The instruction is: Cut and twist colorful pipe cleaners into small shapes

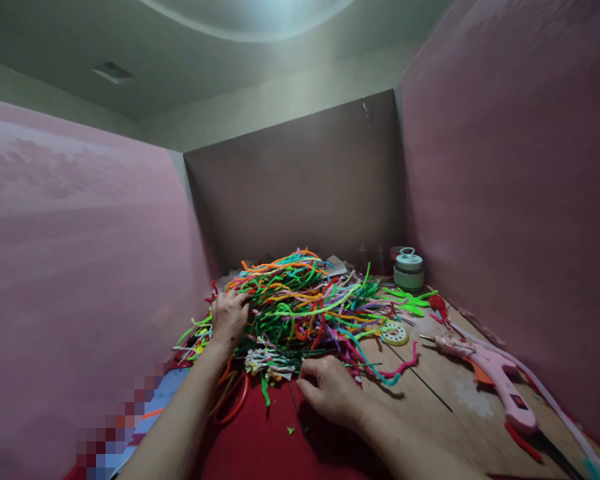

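A big tangled heap of colourful pipe cleaners (300, 300) lies in front of me. My left hand (230, 317) reaches into its left side with bent fingers, and the fingertips are lost among the strands. Closer to me sits a bunch of small whitish-tipped pieces (267, 361), with thin dark green stems running right from it. Just right of this bunch, low over a red surface (270, 440), is my right hand (330, 390). Its fingers are curled in, thumb near forefinger; what they hold, if anything, is too small to make out. A thin dark line shows near the thumb.
On the right, a pink glue gun (500, 380) lies on the wooden board (410, 413), its cord trailing back. A yellow-rimmed round disc (395, 333) and a dark thin rod (425, 383) lie nearby. A green lidded container (409, 272) stands behind. Pink panels (510, 200) enclose the sides.
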A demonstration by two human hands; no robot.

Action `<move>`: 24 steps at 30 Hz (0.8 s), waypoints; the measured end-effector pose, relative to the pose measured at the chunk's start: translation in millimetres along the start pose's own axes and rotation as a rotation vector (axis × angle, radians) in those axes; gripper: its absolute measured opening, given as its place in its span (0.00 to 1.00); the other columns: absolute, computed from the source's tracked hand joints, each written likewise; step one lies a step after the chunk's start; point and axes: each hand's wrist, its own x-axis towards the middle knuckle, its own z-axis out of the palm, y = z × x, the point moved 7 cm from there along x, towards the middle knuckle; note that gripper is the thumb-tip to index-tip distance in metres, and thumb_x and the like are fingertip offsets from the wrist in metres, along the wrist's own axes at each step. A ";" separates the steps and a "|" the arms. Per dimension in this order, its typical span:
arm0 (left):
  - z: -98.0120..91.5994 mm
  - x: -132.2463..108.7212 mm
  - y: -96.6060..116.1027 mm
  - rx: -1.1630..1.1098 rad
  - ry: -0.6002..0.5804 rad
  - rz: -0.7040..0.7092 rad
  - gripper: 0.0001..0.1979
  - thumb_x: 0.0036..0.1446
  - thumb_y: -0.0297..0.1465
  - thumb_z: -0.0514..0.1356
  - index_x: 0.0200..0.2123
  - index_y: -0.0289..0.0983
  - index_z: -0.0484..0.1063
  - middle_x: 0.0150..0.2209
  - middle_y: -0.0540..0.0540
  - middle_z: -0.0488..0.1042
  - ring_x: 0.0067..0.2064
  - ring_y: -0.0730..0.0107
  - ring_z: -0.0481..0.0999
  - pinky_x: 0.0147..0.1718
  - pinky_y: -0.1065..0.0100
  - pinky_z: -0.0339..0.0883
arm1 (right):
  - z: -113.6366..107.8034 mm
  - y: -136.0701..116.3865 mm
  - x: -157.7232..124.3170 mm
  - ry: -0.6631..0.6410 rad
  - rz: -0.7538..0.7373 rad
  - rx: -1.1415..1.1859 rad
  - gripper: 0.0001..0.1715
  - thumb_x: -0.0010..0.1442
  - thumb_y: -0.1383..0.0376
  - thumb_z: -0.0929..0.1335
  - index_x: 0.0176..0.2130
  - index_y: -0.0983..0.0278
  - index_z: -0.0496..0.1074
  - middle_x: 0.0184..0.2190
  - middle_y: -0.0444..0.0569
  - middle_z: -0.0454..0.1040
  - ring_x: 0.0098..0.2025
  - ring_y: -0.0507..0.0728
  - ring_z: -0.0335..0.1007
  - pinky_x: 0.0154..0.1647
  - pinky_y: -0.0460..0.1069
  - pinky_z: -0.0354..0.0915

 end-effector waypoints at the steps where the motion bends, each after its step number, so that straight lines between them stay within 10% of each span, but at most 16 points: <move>1: -1.7 -1.5 0.9 -0.005 -0.006 0.009 0.11 0.52 0.33 0.53 0.33 0.41 0.75 0.36 0.45 0.75 0.41 0.57 0.66 0.41 0.60 0.57 | -0.1 0.2 0.1 0.000 0.004 -0.002 0.11 0.53 0.67 0.61 0.26 0.63 0.73 0.23 0.46 0.75 0.26 0.50 0.68 0.26 0.44 0.51; 11: -40.4 52.2 43.3 -0.002 0.030 0.067 0.16 0.56 0.35 0.49 0.45 0.41 0.70 0.45 0.44 0.70 0.48 0.58 0.63 0.46 0.60 0.56 | 1.3 1.0 0.3 -0.006 0.008 -0.013 0.12 0.53 0.66 0.61 0.27 0.63 0.73 0.23 0.46 0.74 0.25 0.50 0.67 0.26 0.44 0.51; 17: 6.5 89.3 43.0 0.005 -0.143 0.021 0.26 0.50 0.41 0.54 0.54 0.43 0.64 0.53 0.40 0.65 0.52 0.48 0.62 0.45 0.53 0.58 | 2.9 5.2 2.5 0.006 0.019 -0.031 0.11 0.52 0.65 0.62 0.28 0.62 0.73 0.24 0.46 0.75 0.27 0.50 0.68 0.26 0.44 0.51; 24: 59.4 39.1 60.6 -0.028 -0.312 0.177 0.23 0.55 0.34 0.51 0.55 0.52 0.60 0.56 0.44 0.62 0.57 0.49 0.57 0.48 0.43 0.53 | 1.0 2.5 3.5 -0.013 0.035 -0.041 0.12 0.52 0.65 0.62 0.28 0.62 0.74 0.24 0.47 0.76 0.26 0.51 0.69 0.25 0.44 0.51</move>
